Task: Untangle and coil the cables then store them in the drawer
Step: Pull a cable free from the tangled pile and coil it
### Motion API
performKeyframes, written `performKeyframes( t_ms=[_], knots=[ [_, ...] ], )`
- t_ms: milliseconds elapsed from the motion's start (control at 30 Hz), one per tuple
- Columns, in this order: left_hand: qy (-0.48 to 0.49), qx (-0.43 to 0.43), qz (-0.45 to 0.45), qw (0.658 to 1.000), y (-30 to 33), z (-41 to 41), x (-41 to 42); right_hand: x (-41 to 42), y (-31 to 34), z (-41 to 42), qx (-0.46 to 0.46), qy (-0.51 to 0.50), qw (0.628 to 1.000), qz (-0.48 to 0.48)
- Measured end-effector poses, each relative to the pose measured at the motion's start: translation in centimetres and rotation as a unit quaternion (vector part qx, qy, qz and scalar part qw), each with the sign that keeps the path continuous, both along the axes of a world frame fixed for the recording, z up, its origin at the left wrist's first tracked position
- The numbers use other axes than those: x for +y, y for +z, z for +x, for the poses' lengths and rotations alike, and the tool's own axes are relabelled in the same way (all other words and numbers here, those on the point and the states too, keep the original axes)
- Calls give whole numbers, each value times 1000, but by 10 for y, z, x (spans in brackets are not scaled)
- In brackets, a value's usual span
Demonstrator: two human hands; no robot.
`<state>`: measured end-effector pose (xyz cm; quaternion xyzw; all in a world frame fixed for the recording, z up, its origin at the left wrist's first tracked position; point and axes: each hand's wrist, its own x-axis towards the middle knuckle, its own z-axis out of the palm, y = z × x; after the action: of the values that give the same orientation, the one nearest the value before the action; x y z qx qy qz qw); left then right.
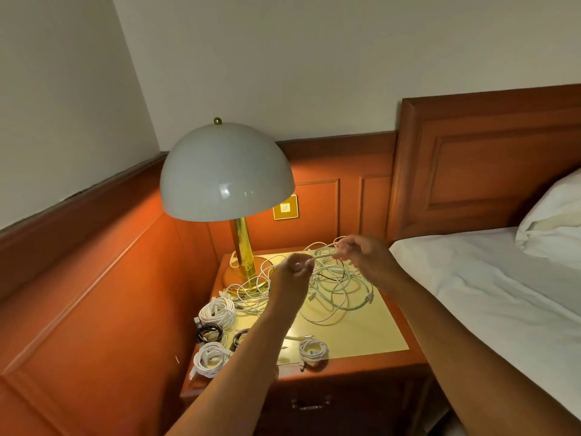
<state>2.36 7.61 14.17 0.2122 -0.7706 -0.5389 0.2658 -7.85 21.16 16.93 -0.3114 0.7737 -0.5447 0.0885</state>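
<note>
Coiled cables point(217, 309) are set aside as a white cable point(323, 253) is pinched taut between left hand point(290, 275) and right hand point(364, 256), apparently to free it from the tangle point(330, 287).

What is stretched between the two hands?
A short run of white cable, pinched by the left hand and the right hand, above the tangle; the head view shows it.

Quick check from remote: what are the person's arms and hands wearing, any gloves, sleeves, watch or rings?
Nothing shows: the left hand and right hand are bare, without gloves. Both forearms are uncovered up to the frame edge, with no sleeve in view. No watch or bracelet at either wrist. Rings cannot be ruled out; the fingers are too small and blurred.
</note>
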Motion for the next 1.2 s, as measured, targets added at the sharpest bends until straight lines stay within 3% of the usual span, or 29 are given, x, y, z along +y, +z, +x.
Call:
performKeyframes(
  t_ms=[67,133,200,267,467,733,900,1067,1200],
  knots=[
    [74,-14,-11,997,-5,1,-7,-2,-8,7,46,-7,999,20],
    [49,-40,165,984,-10,3,-6,-7,-19,17,52,-8,999,4],
    [-12,-53,374,926,-16,6,-1,-14,-36,28,44,-16,999,-19],
    [-38,-31,479,876,-22,6,-1,-18,-52,41,28,-35,998,-32],
    [58,129,587,798,-28,-1,-13,-23,-90,66,22,-65,997,-20],
    [-32,78,650,755,-10,7,-19,-28,-127,70,123,-77,989,6],
    [-71,-14,540,839,-1,10,-21,-34,-129,65,113,-69,991,3],
    [-81,-16,478,874,8,10,-25,-35,-115,57,26,-9,1000,-14],
    [-84,64,451,886,15,9,-26,-44,-105,48,-17,43,999,-19]
  ],
)
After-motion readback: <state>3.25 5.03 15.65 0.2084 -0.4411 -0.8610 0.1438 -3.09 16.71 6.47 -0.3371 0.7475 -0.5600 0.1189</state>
